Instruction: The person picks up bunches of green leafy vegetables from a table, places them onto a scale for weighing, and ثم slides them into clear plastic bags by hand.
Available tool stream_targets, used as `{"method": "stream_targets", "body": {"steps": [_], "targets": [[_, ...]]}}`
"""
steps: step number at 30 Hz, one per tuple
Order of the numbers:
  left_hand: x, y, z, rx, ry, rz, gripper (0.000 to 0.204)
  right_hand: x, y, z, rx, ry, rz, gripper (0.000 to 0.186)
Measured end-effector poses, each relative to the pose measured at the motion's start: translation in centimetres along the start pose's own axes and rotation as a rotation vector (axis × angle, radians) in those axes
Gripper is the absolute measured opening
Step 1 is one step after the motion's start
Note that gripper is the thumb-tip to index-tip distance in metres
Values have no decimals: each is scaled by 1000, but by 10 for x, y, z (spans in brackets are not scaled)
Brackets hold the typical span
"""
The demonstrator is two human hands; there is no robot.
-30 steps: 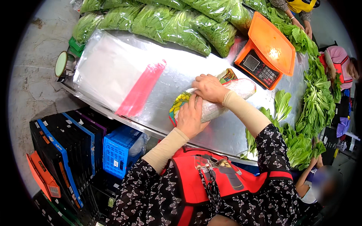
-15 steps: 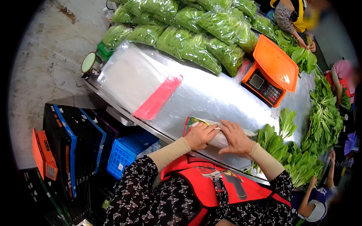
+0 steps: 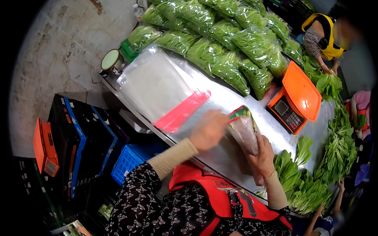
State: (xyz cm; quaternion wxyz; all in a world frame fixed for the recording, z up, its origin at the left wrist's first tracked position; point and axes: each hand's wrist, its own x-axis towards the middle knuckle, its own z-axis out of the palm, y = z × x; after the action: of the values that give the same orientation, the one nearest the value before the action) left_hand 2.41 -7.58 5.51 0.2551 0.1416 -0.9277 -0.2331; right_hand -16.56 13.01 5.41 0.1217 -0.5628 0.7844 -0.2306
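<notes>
My right hand (image 3: 263, 154) is wrapped round a folded, whitish plastic packet (image 3: 245, 133) with a green and red printed end. It holds the packet tilted above the metal table (image 3: 220, 152), printed end pointing away from me. Smeared by motion, my left hand (image 3: 210, 129) is beside that printed end; its fingers are too blurred to read. Beyond it on the table lies a flat stack of clear plastic bags (image 3: 157, 82) with a pink strip (image 3: 183, 112) along one side.
Bagged leafy greens (image 3: 212, 57) are piled along the far side. An orange scale (image 3: 297, 98) stands right of them. Loose greens (image 3: 295, 177) lie at the right. Black crates (image 3: 67, 137) and a blue basket (image 3: 128, 163) stand left. A co-worker's hands (image 3: 328, 70) handle greens at the far right.
Both hands were together on the packet, low over the table edge. Now the packet is lifted and turned upward in my right hand, and my left hand has come away from it.
</notes>
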Motion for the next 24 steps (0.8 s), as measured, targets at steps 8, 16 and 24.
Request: {"method": "stream_targets", "body": {"steps": [8,16,24], "targets": [[-70,-156,-29,504,-43,-601,23,-1,2,25,-109,-100,104,81],[-69,-191,-17,632,37,-597,8,-3,5,23,-119,-86,96,78],[7,-154,-124,375,436,-362,4,10,17,2,156,-146,240,76]]}}
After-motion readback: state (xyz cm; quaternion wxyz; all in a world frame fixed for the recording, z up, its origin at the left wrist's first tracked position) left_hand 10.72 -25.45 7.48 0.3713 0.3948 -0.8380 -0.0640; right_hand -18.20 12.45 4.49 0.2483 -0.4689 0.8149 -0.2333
